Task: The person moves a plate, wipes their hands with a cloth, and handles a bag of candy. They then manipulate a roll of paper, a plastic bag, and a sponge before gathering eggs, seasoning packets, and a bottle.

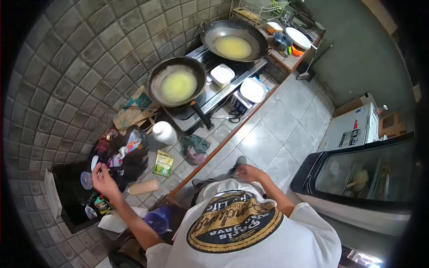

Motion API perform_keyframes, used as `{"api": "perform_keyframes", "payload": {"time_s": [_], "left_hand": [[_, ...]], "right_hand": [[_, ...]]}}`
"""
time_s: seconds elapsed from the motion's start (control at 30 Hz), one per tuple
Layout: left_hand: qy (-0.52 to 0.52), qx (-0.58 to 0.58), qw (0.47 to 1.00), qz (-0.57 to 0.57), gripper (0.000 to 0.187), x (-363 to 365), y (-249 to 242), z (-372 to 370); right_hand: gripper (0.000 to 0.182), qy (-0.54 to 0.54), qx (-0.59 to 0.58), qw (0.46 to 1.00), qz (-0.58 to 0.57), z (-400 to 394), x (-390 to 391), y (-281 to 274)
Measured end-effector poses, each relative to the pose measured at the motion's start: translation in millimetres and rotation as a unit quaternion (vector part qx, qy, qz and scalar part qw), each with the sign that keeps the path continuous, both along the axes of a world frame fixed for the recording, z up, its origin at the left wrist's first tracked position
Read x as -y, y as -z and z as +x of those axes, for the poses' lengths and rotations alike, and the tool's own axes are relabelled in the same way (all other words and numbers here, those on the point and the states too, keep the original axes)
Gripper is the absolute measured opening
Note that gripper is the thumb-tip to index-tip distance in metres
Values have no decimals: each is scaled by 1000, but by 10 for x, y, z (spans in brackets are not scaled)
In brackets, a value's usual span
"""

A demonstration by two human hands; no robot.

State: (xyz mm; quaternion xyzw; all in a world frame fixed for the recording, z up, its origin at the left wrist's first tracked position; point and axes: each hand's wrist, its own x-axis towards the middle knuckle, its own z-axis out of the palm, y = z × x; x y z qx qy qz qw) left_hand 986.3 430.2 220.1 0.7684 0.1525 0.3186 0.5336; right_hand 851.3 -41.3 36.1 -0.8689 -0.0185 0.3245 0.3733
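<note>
My left hand point(103, 181) is at the left, above the dark sink area, with its fingers bent together at a small white spoon-like object point(94, 162). Just left of that hand is a round clear lid or tub point(86, 180). Dark plastic bags point(132, 163) lie to its right. My right hand point(249, 173) hangs in front of my shirt, over the floor, fingers loosely apart and nothing visible in them.
Two pans, one nearer point(178, 86) and one farther point(233, 47), hold yellowish liquid on the stove point(210, 102). A white bottle point(164, 132), green-yellow packet point(163, 163), cloth point(194, 148), scissors point(234, 117) and purple jug point(157, 220) stand or lie around. A glass-topped freezer point(357, 178) is right.
</note>
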Motion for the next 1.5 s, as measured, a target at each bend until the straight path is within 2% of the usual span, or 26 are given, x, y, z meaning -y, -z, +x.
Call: {"api": "perform_keyframes", "payload": {"time_s": [0.03, 0.07, 0.13, 0.23, 0.33, 0.43, 0.5, 0.53, 0.63, 0.73, 0.8, 0.87, 0.9, 1.03, 1.17, 1.23, 1.27, 1.37, 1.5], "left_hand": [[-2, -1, 1000, 0, 18, 162, -178, -56], [-22, 10, 998, 55, 17, 326, -333, -110], [-35, 66, 996, 57, 15, 814, -656, -188], [-9, 102, 993, 59, 14, 1550, -975, -256], [-13, 98, 988, 121, 12, 2428, -1199, -188], [37, 120, 979, 158, 12, 3285, -1407, -38], [62, 124, 980, 141, 11, 3814, -1531, 13], [97, 135, 975, 150, 11, 4041, -1557, 40], [212, 141, 960, 118, 11, 4749, -1556, 132], [343, 74, 935, 51, 14, 5468, -1422, 253], [449, 35, 893, -7, 14, 5950, -1213, 393], [507, -36, 861, -23, 16, 6453, -928, 536], [536, -97, 836, -70, 20, 6736, -826, 565], [643, -119, 756, -31, 21, 7823, -59, 846], [720, -110, 685, 32, 19, 8944, 662, 1169], [744, -114, 656, 57, 19, 9466, 839, 1295], [759, -119, 638, 55, 19, 9680, 934, 1370], [797, -97, 584, 121, 17, 10313, 1195, 1557], [822, -118, 548, 95, 17, 10957, 1341, 1680]], "right_hand": [[43, 2, 11, 1000, 8, 2, 124, 91], [45, 13, 22, 1000, 16, -13, 237, 204], [41, 10, 36, 999, 7, -16, 476, 233], [37, 19, 34, 999, 2, 3, 986, 324], [40, 79, 27, 996, 29, -20, 1592, 442], [44, 119, 23, 993, 7, -91, 2175, 287], [43, 187, 15, 982, -25, -181, 2548, 259], [43, 209, 30, 977, -28, -256, 2710, 459], [44, 278, 48, 959, 12, -331, 3074, 401], [44, 342, 46, 939, 19, -442, 3320, 429], [44, 373, 49, 927, 7, -531, 3431, 416], [44, 409, 47, 911, 30, -558, 3561, 383], [45, 430, 47, 901, 37, -606, 3617, 438], [45, 527, -22, 848, 53, -817, 3915, 677], [46, 615, -42, 788, 6, -949, 4283, 863], [44, 646, -70, 760, -19, -942, 4463, 897], [42, 686, -97, 721, -11, -896, 4549, 890], [43, 721, -128, 681, 15, -732, 4842, 969], [40, 734, -110, 670, 20, -440, 5233, 983]]}}
